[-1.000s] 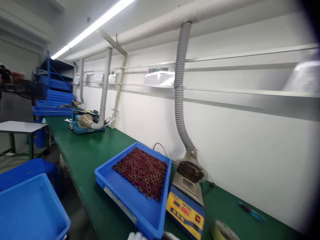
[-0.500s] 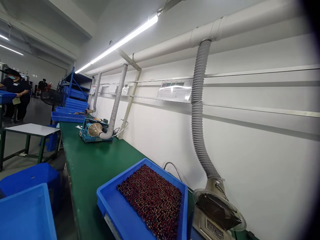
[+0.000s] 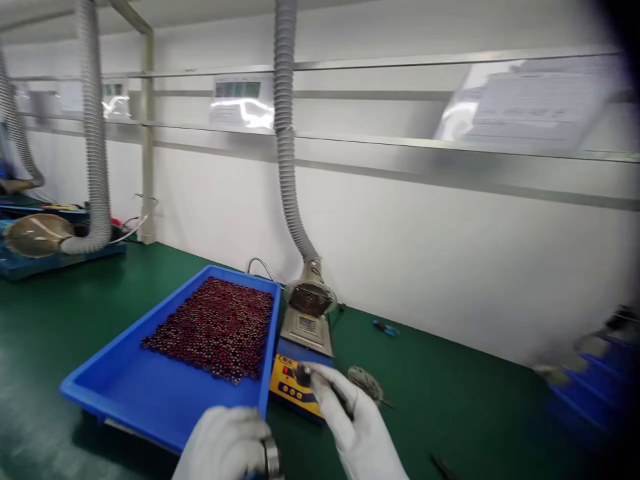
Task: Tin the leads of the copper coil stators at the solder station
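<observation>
My right hand (image 3: 345, 413), in a white glove, pinches a small dark round part (image 3: 303, 375) between thumb and fingertips, in front of a yellow control panel (image 3: 293, 387) with a red display. Low in the view, my left hand (image 3: 225, 440), gloved too, is curled around a silver band-like metal piece (image 3: 271, 457). A bit of blue shows beneath its fingers; the rest of that thing is hidden. Left of both hands lies a blue tray (image 3: 135, 400), holding many small dark-red round parts (image 3: 220, 327) packed in one layer.
Behind the panel stands a metal plate unit (image 3: 306, 330) under a grey exhaust hose (image 3: 287, 133). To its right are blue-handled pliers (image 3: 385, 327) and a dull, roundish object (image 3: 365, 381). Blue bins (image 3: 595, 380) stand blurred at the right. The green bench (image 3: 450, 373) runs along the wall.
My view has swung right and down toward the bench. Both gloved hands have come into view, the right with the dark part. The tray now appears further left.
</observation>
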`<state>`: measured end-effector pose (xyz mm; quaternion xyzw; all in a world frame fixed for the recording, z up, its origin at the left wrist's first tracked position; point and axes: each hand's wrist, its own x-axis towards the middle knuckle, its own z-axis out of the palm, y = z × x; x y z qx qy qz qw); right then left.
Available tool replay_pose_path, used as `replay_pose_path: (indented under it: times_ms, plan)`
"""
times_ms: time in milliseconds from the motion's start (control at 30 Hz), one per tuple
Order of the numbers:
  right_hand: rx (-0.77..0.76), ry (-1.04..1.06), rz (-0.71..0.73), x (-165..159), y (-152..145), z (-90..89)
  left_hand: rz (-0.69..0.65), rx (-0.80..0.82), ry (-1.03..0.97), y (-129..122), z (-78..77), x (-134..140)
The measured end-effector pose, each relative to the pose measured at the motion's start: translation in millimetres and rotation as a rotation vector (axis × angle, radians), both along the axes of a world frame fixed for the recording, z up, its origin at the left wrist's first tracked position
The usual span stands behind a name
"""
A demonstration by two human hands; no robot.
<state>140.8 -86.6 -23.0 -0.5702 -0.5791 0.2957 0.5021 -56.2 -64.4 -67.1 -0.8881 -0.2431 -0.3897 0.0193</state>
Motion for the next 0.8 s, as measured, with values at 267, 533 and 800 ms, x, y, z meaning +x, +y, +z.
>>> replay_pose_path:
  times_ms: [267,533,800]
  plan:
    - [0.354,0.546,0.102,-8.6,37.8,-22.1,0.089,0.317,-0.384,28.6,53.5,62.8]
    - [0.397,0.536,-0.06,14.1,47.1,-22.2,0.059,0.233,-0.466,44.1,39.9,82.3]
    - [0.146,0.648,0.032,4.9,41.0,-2.7,-0.059,0.178,-0.236,57.3,39.5,64.0]
